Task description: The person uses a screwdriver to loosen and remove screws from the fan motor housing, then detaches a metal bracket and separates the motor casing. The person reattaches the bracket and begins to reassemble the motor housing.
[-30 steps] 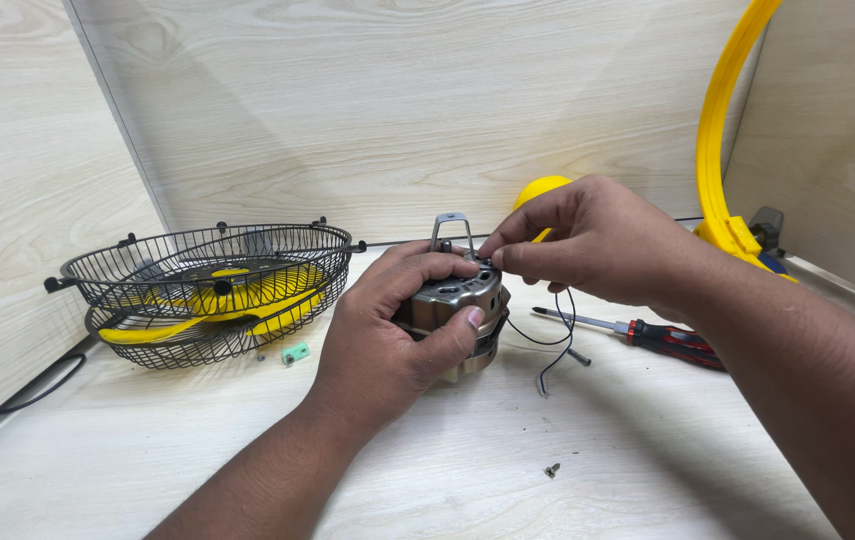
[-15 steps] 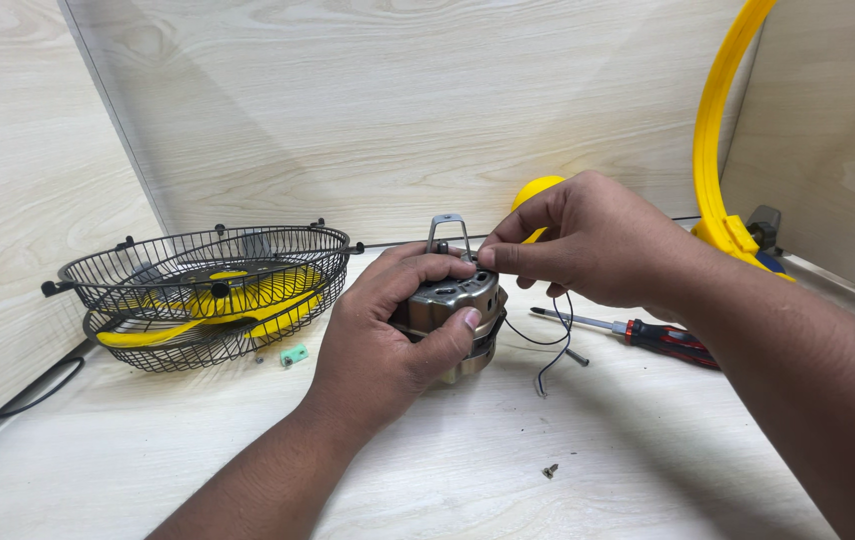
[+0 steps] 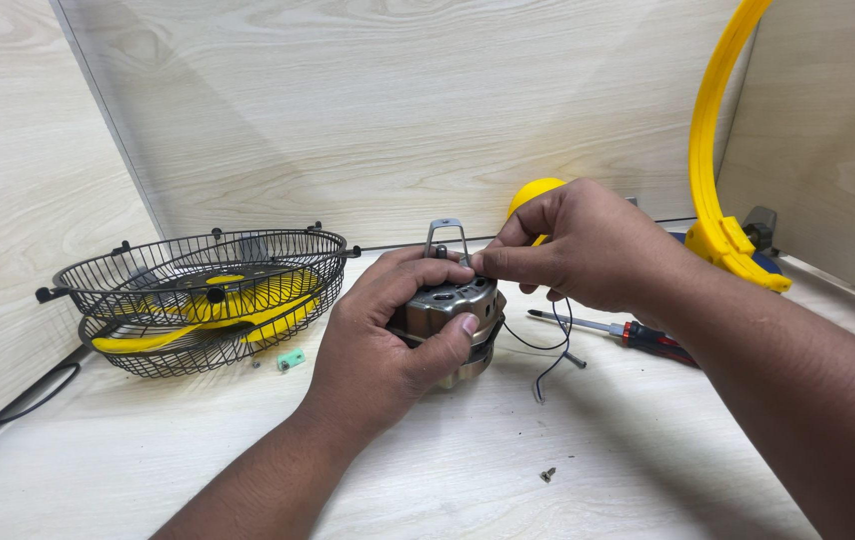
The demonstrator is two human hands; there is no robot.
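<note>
**Both hands on the fan motor**

Pale wood-grain panels are closing in the workspace on three sides, and we are looking down from the head camera at a light wooden table of the same tone.

Our left hand is clasping the metal fan motor, which is sitting near the middle of the table, fingers wrapped over its top and thumb pressing its side. Our right hand is pinching at something small on the motor's upper edge, just beside the little metal bracket; what sits between the fingertips is too small for us to tell. Thin black wires are trailing from the motor onto the table.

Compared with half a second and a second ago, almost nothing is shifting: both hands are keeping the same hold and the motor is staying put, so the fine work at the top edge looks to be continuing.

Around us, black wire fan guards with a yellow blade inside are resting to the left, a small green piece beside them. A red-handled screwdriver is lying to the right, a loose screw nearer us, and a yellow ring is leaning against the right panel.
</note>
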